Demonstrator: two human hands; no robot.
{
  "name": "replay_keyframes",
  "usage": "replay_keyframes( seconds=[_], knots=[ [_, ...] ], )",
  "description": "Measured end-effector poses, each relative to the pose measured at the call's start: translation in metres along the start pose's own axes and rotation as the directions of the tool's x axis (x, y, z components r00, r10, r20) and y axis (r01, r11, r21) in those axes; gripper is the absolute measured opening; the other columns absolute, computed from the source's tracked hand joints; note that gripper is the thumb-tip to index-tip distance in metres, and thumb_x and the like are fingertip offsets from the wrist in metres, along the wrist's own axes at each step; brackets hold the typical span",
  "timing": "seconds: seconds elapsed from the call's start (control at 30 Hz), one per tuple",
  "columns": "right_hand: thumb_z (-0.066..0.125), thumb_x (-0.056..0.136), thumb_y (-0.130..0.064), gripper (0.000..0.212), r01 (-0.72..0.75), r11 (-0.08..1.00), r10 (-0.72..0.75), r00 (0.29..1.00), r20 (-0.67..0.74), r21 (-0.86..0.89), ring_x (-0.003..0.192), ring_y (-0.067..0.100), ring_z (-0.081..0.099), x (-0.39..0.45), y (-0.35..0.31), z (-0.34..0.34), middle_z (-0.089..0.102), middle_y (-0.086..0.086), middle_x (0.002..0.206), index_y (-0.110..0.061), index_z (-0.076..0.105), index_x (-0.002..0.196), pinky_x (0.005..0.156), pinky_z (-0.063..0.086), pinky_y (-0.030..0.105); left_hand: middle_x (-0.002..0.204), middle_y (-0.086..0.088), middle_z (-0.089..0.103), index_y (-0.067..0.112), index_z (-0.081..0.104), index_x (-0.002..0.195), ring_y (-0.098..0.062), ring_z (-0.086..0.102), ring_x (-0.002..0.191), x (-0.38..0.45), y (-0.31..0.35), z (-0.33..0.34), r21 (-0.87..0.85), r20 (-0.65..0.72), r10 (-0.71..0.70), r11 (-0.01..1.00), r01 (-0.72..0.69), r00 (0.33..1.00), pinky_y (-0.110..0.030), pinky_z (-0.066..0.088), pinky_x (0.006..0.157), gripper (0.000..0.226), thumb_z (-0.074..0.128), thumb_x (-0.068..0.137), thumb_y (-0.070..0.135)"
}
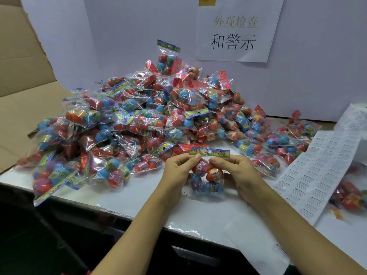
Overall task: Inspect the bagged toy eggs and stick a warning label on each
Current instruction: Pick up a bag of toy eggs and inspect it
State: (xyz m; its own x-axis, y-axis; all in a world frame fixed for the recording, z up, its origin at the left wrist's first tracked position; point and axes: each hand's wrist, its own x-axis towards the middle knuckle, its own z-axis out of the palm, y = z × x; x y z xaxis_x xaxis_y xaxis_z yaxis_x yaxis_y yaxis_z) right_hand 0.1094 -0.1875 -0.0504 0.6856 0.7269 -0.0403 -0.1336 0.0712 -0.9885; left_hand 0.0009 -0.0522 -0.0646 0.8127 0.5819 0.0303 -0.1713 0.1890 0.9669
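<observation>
A clear bag of coloured toy eggs (207, 178) with a printed header strip hangs upright over the white table (139, 197) near its front edge. My left hand (178, 169) pinches the bag just under the header on the left. My right hand (236, 169) pinches it on the right. A big pile of bagged toy eggs (139, 120) lies behind and to the left. A long sheet of warning labels (321, 171) lies to the right of my right hand.
An open cardboard box (25, 76) stands at the far left. A white wall (297, 76) with a paper sign (236, 30) closes off the back. More bagged eggs (351, 197) lie at the right edge, partly under the label sheet. An empty label backing sheet (256, 245) hangs over the front edge.
</observation>
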Motion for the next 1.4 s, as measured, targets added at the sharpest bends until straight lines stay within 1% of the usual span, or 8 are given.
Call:
replay_keyframes(
  seconds=[0.23, 0.43, 0.57, 0.67, 0.8, 1.03, 1.27, 1.4],
  knots=[
    [0.081, 0.071, -0.027, 0.025, -0.013, 1.000, 0.013, 0.999, -0.038, 0.023, 0.070, 0.025, 0.074, 0.0012, 0.0002, 0.0009, 0.077, 0.018, 0.089, -0.007, 0.082, 0.084, 0.059, 0.060, 0.032, 0.082, -0.011, 0.074, 0.012, 0.079, 0.083, -0.022, 0.071, 0.077, 0.0009, -0.0002, -0.0006, 0.042, 0.028, -0.017, 0.999, 0.016, 0.999, -0.032, 0.058, 0.063, 0.020, 0.069, 0.096, 0.023],
    [0.079, 0.069, -0.033, 0.024, 0.041, 0.998, -0.040, 0.999, -0.029, 0.041, 0.068, 0.018, 0.072, 0.0022, -0.0012, -0.0039, 0.077, 0.010, 0.081, -0.012, 0.083, 0.080, 0.058, 0.057, 0.026, 0.090, -0.014, 0.074, 0.009, 0.079, 0.087, -0.027, 0.070, 0.091, -0.0001, -0.0013, -0.0019, 0.090, 0.083, -0.005, 0.996, -0.003, 0.997, -0.055, 0.056, 0.090, 0.013, 0.074, 0.091, 0.020],
    [0.082, 0.064, -0.046, 0.051, 0.010, 0.999, -0.008, 0.999, 0.052, -0.034, 0.075, 0.015, 0.071, 0.0010, 0.0005, -0.0027, 0.075, 0.007, 0.082, -0.005, 0.077, 0.094, 0.060, 0.057, 0.027, 0.084, -0.006, 0.071, 0.017, 0.077, 0.080, -0.023, 0.068, 0.085, 0.0010, -0.0004, -0.0020, 0.023, 0.037, 0.011, 1.000, -0.012, 0.999, -0.035, 0.056, 0.069, 0.014, 0.072, 0.092, 0.022],
    [0.084, 0.065, -0.038, 0.046, 0.011, 0.999, -0.009, 0.999, 0.043, -0.052, 0.077, 0.016, 0.073, 0.0001, 0.0000, -0.0028, 0.076, 0.009, 0.084, -0.003, 0.075, 0.095, 0.054, 0.055, 0.024, 0.085, -0.004, 0.073, 0.019, 0.078, 0.085, -0.015, 0.070, 0.078, 0.0004, 0.0018, -0.0007, -0.063, 0.054, -0.001, 0.998, 0.004, 0.999, -0.026, 0.057, 0.063, 0.010, 0.072, 0.089, 0.026],
    [0.083, 0.059, -0.041, 0.037, 0.047, 0.999, -0.047, 0.998, -0.037, 0.015, 0.075, 0.017, 0.075, 0.0023, -0.0018, -0.0047, 0.077, 0.012, 0.084, -0.012, 0.080, 0.081, 0.055, 0.056, 0.025, 0.089, -0.001, 0.075, 0.011, 0.072, 0.100, -0.015, 0.073, 0.083, 0.0007, -0.0001, -0.0011, -0.059, 0.100, -0.041, 0.997, 0.047, 0.994, -0.040, 0.064, 0.068, 0.010, 0.072, 0.091, 0.008],
    [0.082, 0.069, -0.040, 0.026, 0.132, 0.990, -0.133, 0.991, -0.025, -0.044, 0.077, 0.018, 0.072, 0.0028, -0.0014, -0.0070, 0.076, 0.009, 0.081, -0.016, 0.080, 0.078, 0.065, 0.059, 0.030, 0.089, -0.012, 0.068, 0.003, 0.063, 0.101, -0.024, 0.068, 0.080, 0.0001, -0.0009, -0.0004, -0.018, 0.078, 0.000, 1.000, 0.002, 0.997, -0.044, 0.060, 0.073, 0.018, 0.072, 0.087, -0.006],
    [0.081, 0.066, -0.039, 0.028, 0.124, 0.991, -0.122, 0.992, 0.036, -0.057, 0.076, 0.016, 0.071, 0.0022, 0.0003, -0.0050, 0.076, 0.009, 0.083, -0.016, 0.080, 0.082, 0.062, 0.057, 0.027, 0.073, 0.002, 0.064, 0.017, 0.062, 0.102, -0.021, 0.065, 0.077, 0.0016, -0.0043, -0.0023, -0.038, 0.076, 0.020, 0.999, -0.017, 0.997, -0.039, 0.052, 0.071, 0.039, 0.075, 0.066, 0.008],
    [0.085, 0.068, -0.042, 0.027, 0.111, 0.987, -0.099, 0.990, 0.102, -0.119, 0.075, 0.015, 0.070, 0.0010, 0.0025, -0.0061, 0.075, 0.006, 0.081, -0.018, 0.079, 0.081, 0.068, 0.050, 0.028, 0.099, -0.012, 0.074, 0.008, 0.066, 0.111, -0.024, 0.072, 0.093, 0.0022, -0.0060, -0.0051, -0.005, 0.126, 0.033, 0.999, -0.032, 0.992, -0.043, 0.053, 0.081, 0.045, 0.082, 0.073, 0.027]
  ],
)
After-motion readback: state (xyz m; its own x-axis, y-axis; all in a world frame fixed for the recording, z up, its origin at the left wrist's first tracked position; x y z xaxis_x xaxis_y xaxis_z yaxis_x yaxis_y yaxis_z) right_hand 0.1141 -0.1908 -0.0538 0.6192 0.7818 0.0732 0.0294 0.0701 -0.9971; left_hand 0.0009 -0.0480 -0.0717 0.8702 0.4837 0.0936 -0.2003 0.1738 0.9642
